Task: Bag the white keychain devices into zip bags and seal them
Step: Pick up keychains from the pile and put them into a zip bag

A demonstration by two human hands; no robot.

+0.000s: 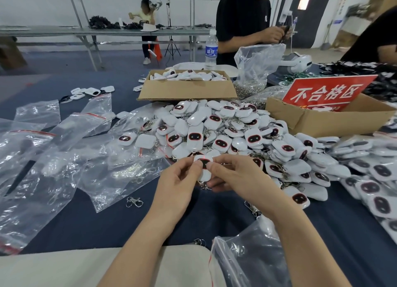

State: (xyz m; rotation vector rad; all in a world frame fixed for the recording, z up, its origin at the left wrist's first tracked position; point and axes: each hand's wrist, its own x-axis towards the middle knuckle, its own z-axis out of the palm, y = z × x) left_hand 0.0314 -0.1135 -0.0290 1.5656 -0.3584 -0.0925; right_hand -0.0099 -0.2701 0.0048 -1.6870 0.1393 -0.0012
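Mid-table (120,226), left hand (179,179), right hand (236,175) round device (204,164)

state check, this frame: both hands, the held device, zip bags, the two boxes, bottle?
White plastic keychain device with dark face: held between both hands.
Left hand: pinches it.
Right hand: pinches it.
Clear zip bags with red strips: loose, crumpled, on the table.
Brown cardboard box of white devices: open, full.
Brown cardboard box with red sign: open.
Clear plastic water bottle: upright, capped.
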